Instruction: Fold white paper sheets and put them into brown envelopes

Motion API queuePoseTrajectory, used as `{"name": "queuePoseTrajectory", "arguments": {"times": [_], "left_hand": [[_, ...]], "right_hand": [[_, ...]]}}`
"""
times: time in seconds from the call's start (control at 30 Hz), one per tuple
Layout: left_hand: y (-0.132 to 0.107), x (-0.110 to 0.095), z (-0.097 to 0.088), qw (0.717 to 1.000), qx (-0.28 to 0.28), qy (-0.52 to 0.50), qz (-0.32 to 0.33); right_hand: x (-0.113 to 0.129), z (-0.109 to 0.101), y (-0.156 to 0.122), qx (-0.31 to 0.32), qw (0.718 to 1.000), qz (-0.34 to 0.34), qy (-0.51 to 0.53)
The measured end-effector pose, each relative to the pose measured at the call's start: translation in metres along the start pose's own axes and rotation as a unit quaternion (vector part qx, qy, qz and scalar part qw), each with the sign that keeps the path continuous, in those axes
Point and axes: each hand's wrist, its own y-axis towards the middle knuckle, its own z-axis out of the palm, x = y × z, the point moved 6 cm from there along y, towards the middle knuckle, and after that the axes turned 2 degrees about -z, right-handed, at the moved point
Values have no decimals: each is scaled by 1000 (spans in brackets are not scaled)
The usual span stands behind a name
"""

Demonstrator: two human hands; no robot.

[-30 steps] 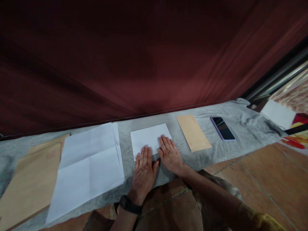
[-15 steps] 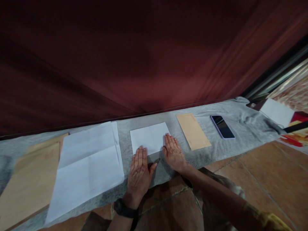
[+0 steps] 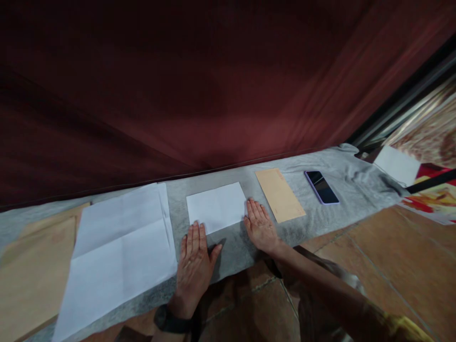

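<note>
A small folded white paper (image 3: 216,206) lies on a grey cloth (image 3: 313,223) spread over the floor. My left hand (image 3: 194,261) rests flat and open on the cloth, fingertips at the paper's near left edge. My right hand (image 3: 260,225) lies flat and open beside the paper's near right corner. A tan envelope (image 3: 280,194) sits just right of my right hand. Both hands hold nothing.
Large creased white sheets (image 3: 119,247) lie at the left, next to big tan envelopes (image 3: 33,270). A phone (image 3: 321,187) lies right of the small envelope. A dark red curtain (image 3: 199,85) hangs behind. Brown floor tiles (image 3: 392,256) lie in front.
Both hands have slid off the folded paper toward me and apart, and now lie on the cloth at its near edge. The view shifted slightly.
</note>
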Motion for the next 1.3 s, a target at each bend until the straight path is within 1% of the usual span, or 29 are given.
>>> {"name": "queuePoseTrajectory", "arguments": {"times": [0.13,0.2,0.27,0.3,0.37,0.43,0.47,0.5,0.57,0.67,0.93,1.1,1.3], "left_hand": [[-1,2,0,1000,-10,-5,5],[-1,2,-1,1000,-15,-6,9],[0,2,-1,1000,-14,-9,15],[0,2,-1,1000,-13,-10,18],[0,2,-1,1000,-7,-12,23],[0,3,-1,1000,-3,-12,26],[0,4,-2,1000,0,-13,28],[0,4,-2,999,3,-13,30],[1,4,-2,999,10,-11,36],[2,3,-4,999,19,-5,40],[2,3,-6,999,3,4,50],[2,4,-5,999,-7,15,43],[1,6,-2,999,-7,12,31]], "right_hand": [[-5,-2,-1,4,1000,11,19],[-6,-9,1,-2,999,19,32],[2,-20,3,-15,999,2,47],[10,-25,3,-21,998,-23,56],[33,-31,-1,-21,990,-109,84],[60,-29,-11,-2,971,-207,116],[69,-25,-16,3,965,-231,126],[75,-20,-20,5,963,-236,132],[77,-11,-25,-5,969,-212,126],[69,-3,-29,-13,976,-188,112],[37,-6,-32,-31,991,-123,37],[25,-3,-35,-51,992,-115,5],[17,-2,-42,-76,992,-97,14]]}}
